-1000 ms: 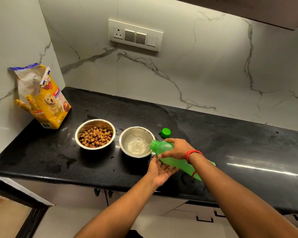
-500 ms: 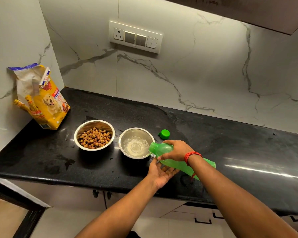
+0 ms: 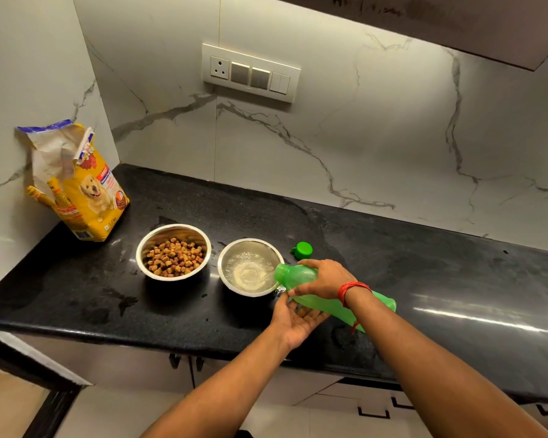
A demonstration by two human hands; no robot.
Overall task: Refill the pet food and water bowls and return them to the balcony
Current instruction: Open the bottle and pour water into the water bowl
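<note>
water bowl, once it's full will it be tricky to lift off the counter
Probably a bit. The water bowl is smooth steel on a counter with wet patches, so likely slippery. It is wide and open, so water may slosh over if tilted. Heavier than the kibble bowl, likely.

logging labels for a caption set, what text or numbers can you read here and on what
Dog food bag: a red banner and other print show beside a dog picture, all too blurred to read.
Green bottle, green cap, both steel bowls, switch panel: no text visible.
</note>
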